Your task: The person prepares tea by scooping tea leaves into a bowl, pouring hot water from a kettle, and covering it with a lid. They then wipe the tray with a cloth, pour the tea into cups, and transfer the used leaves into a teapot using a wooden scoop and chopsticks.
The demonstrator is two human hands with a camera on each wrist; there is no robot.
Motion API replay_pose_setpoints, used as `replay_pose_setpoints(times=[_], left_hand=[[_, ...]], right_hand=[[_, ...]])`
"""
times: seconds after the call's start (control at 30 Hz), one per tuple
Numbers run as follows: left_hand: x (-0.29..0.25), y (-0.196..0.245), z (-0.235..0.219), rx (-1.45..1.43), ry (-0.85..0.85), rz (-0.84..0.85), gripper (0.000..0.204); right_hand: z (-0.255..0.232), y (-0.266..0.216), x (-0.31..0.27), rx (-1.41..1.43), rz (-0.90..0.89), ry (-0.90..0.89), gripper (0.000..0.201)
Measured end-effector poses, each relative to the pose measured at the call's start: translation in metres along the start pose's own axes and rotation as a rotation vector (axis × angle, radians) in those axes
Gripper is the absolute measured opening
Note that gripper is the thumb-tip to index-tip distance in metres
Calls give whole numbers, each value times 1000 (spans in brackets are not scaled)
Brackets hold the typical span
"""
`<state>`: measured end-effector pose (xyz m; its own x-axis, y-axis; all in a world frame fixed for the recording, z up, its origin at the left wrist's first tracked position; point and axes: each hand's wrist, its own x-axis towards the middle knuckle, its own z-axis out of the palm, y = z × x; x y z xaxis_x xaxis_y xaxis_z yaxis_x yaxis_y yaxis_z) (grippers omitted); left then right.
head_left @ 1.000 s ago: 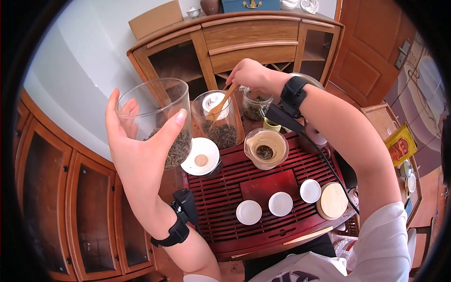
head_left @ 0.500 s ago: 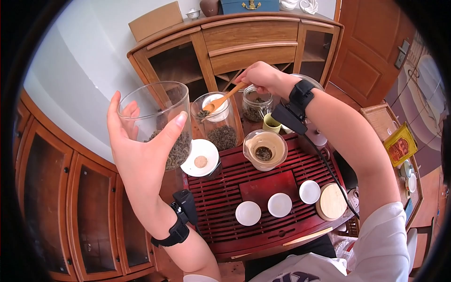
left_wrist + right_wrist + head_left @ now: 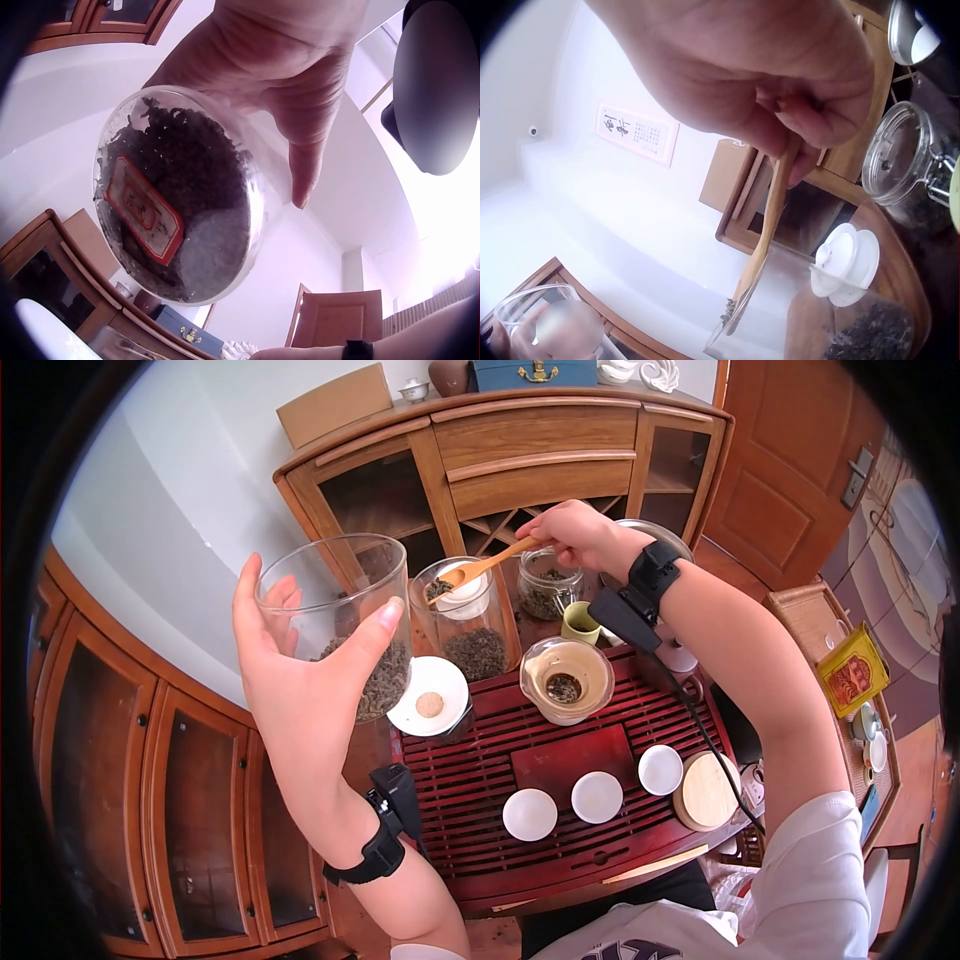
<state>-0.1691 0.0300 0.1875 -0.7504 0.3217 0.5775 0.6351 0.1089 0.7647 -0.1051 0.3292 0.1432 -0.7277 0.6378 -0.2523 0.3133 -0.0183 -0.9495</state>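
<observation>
My left hand (image 3: 295, 690) grips a large clear jar (image 3: 385, 685) partly filled with dark dried tea leaves, thumb on one side and fingers on the other. In the left wrist view a red-edged label (image 3: 146, 211) shows on the jar. My right hand (image 3: 580, 535) pinches the handle of a wooden spoon (image 3: 487, 563). Its bowl carries a small heap of tea leaves (image 3: 727, 309) at the mouth of a second clear canister (image 3: 424, 622). More tea leaves (image 3: 476, 653) lie at the bottom of that canister.
Below stands a slatted red tea tray (image 3: 480, 760) with three white cups (image 3: 597, 797), a strainer on a pitcher (image 3: 566, 660) and a round wooden lid (image 3: 708, 792). A white dish (image 3: 405, 710), a clip-top glass jar (image 3: 548, 585) and a green cup (image 3: 580, 622) stand nearby.
The spoon has come up out of the second canister with tea leaves on it and now lies flatter. My right hand has shifted right. The left hand keeps the jar nearly still.
</observation>
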Motion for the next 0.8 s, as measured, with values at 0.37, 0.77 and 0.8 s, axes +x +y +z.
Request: replay_pose_setpoints(times=[0.37, 0.77, 0.8], left_hand=[[1, -3, 2, 28, 43, -32, 106], [-2, 1, 7, 168, 13, -50, 108], [-2, 1, 8, 167, 14, -50, 108]], right_hand=[[-17, -35, -11, 102, -77, 25, 25], [-12, -102, -60, 151, -294, -27, 14], [-7, -105, -67, 90, -303, -30, 18]])
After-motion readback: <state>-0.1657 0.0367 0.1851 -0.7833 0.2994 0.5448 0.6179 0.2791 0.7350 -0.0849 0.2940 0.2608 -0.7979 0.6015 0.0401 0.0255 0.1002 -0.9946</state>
